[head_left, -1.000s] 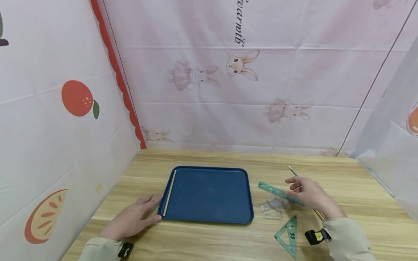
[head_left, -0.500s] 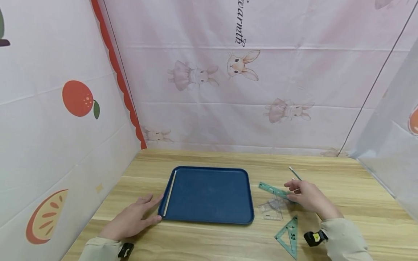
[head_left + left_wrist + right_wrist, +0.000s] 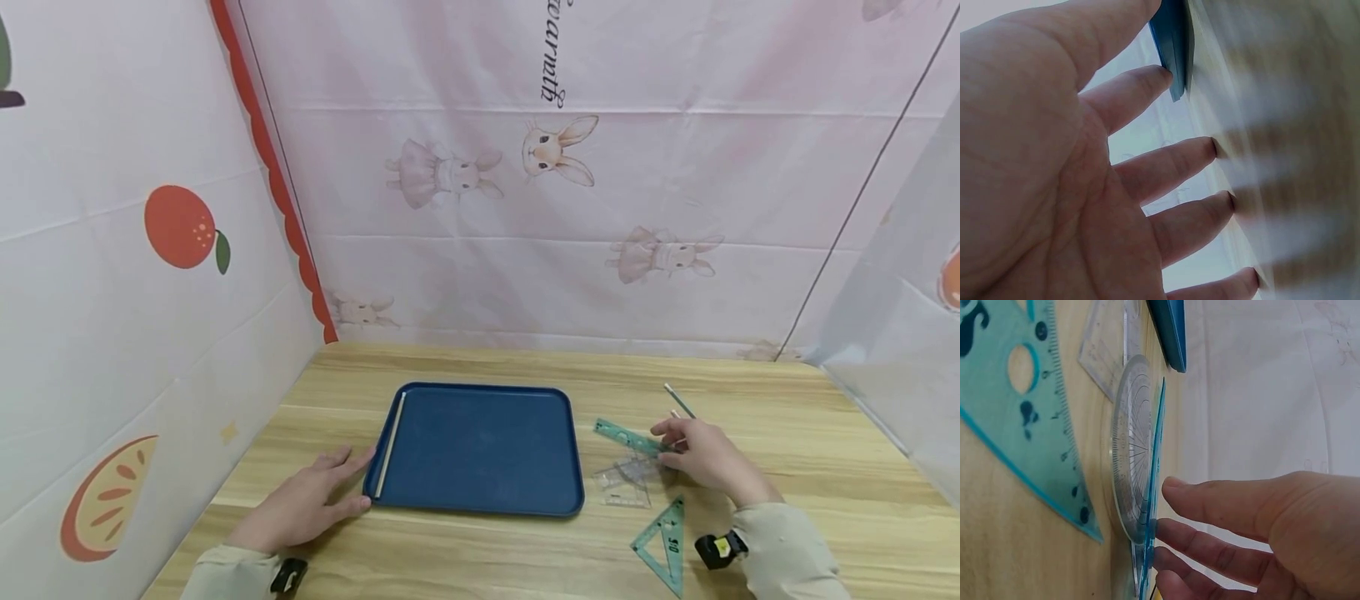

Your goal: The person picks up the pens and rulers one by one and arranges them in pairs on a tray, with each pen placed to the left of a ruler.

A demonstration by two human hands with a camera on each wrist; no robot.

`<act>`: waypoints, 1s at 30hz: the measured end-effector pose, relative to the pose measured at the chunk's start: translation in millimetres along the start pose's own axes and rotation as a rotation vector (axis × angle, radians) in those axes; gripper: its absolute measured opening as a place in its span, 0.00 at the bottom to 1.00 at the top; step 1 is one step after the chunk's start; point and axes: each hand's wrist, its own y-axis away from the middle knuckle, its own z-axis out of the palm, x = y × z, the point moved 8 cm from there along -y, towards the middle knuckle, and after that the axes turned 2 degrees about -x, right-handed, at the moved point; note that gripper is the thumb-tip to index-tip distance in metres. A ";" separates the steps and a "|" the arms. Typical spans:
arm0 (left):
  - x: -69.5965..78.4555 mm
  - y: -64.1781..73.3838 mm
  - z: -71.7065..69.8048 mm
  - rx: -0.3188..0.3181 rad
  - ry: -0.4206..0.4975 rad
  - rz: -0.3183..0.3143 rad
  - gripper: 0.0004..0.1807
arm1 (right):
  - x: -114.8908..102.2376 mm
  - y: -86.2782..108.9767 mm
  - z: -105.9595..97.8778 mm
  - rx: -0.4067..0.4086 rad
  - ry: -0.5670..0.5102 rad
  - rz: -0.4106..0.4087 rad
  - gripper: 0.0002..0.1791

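My left hand (image 3: 303, 504) lies with fingers spread on the table, thumb and forefinger touching the left rim of a dark blue tray (image 3: 487, 450). A slender pale stick (image 3: 390, 446) lies along the tray's left side. To the tray's right, my right hand (image 3: 701, 454) reaches over the right end of a teal ruler (image 3: 622, 435). In the right wrist view its fingertips meet the ruler, while the thumb (image 3: 1210, 500) stands a little off it. A clear protractor (image 3: 1130, 444) lies right against the ruler, with another clear plastic piece (image 3: 1107, 344) beyond.
A teal set square (image 3: 667, 546) lies nearer the front edge, below the right hand. Behind that hand a green pencil (image 3: 678, 400) shows, partly covered by it. Printed cloth walls (image 3: 480, 275) enclose the wooden table (image 3: 465, 554) at the back and sides.
My right hand has shifted slightly left and lowered onto the ruler's right end, its thumb and fingers drawing closer together. The left hand and tray stay put.
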 end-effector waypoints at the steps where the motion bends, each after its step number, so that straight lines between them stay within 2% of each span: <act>1: 0.2 0.0 0.1 -0.002 0.003 0.002 0.44 | 0.1 0.0 0.3 0.000 0.002 0.000 0.19; 12: 2.9 2.2 -2.2 0.002 0.020 0.008 0.44 | 1.3 0.0 4.5 -0.007 -0.030 0.030 0.20; 30: 3.6 2.1 -2.5 0.005 0.019 0.010 0.44 | 0.8 -1.0 5.8 -0.004 -0.022 0.029 0.22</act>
